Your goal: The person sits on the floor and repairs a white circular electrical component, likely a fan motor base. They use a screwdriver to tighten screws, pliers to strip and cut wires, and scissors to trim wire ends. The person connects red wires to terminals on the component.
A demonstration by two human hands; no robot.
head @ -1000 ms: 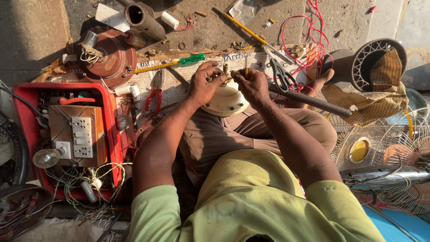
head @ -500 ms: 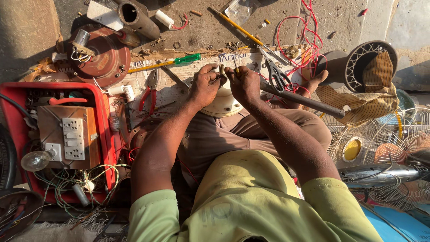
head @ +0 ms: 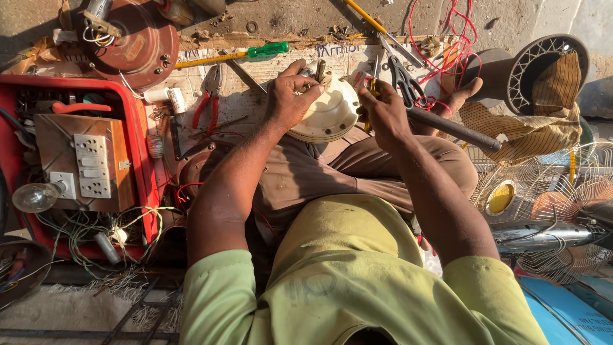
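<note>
Sitting in mid-frame, working on the cream housing [head: 329, 115] resting on the lap, just above centre. Clamping it from the left with the left hand [head: 290, 96], fingers wrapped over the rim and the short shaft, thumb spread across the top. Curling the right hand [head: 383, 115] at the housing's right edge, fingers closed on what looks like a thin yellow tool [head: 372, 86]; its tip hidden. Judging by the grip, still steadying and working at the rim; calling next for a firm left hold and a careful tool angle.

Differing from half a second earlier: hands no longer meeting over the housing's top, right hand shifting off to the side, left hand staying put.
</note>
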